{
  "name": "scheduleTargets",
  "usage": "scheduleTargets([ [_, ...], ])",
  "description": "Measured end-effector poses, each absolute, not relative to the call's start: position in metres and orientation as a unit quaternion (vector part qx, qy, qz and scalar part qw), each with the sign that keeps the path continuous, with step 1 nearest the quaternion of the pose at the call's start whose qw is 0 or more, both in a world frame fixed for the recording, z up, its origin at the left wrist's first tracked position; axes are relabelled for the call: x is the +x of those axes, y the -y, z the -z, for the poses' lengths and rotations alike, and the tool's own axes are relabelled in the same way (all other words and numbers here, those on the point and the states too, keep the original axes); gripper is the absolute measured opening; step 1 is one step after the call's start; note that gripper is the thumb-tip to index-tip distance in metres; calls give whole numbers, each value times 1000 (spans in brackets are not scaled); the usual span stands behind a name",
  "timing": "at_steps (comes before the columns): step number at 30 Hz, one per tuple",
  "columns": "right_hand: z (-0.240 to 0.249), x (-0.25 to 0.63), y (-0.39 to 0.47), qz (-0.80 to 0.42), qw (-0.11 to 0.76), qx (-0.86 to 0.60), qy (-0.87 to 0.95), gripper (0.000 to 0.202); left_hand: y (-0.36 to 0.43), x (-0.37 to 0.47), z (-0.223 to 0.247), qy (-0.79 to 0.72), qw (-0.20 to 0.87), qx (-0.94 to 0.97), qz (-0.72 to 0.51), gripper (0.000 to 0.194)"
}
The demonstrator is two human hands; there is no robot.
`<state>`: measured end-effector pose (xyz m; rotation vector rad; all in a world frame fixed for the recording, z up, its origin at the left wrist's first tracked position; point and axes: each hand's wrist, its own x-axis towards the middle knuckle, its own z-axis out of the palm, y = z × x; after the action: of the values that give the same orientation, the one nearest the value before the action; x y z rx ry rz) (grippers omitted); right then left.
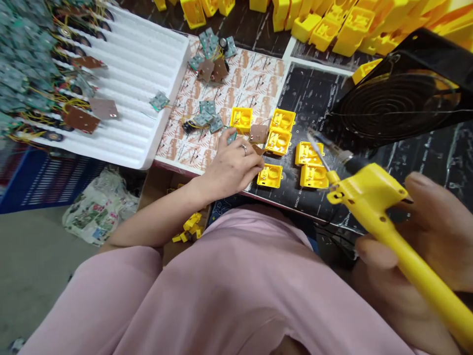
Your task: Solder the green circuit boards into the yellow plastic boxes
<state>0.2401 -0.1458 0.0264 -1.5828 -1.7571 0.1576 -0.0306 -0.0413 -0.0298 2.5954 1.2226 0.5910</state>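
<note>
My left hand [233, 162] rests at the table's front edge, fingertips pressed around a brown circuit board [257, 149] that is partly hidden. Beside it sit small open yellow housings, one above [241, 120], others to the right [278, 141] and one near my knuckles [269, 176]. Two more yellow housings [314, 176] stand farther right. My right hand [414, 246], close to the camera and blurred, is wrapped round a yellow soldering gun [373, 197] whose thin metal tip points up and left over the black mat.
At left lies a white ribbed foam tray [140, 98] loaded with green circuit boards and wires. Loose boards [209, 116] lie on the patterned sheet. A black fan [399, 93] stands at the right, and many yellow housings [354, 27] are piled at the back.
</note>
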Motion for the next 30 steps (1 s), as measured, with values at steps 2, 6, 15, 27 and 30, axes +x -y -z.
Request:
scheduleTargets([
  [2,-22,245,151,-83,412,-616,666,47,40,-29,25,-422,112,881,-181,24],
  [6,-6,244,152,-153,455,-568,668,41,34,-24,14,-421,127,887,-137,20],
  [15,-7,230,128,-104,406,-423,803,22,22,-15,3,-394,116,909,-78,21],
  [27,-4,255,130,-75,401,-470,783,34,12,-11,-2,-386,141,911,-36,16],
  [30,4,262,134,-98,416,-531,731,35,12,-11,-3,-389,148,909,-27,17],
])
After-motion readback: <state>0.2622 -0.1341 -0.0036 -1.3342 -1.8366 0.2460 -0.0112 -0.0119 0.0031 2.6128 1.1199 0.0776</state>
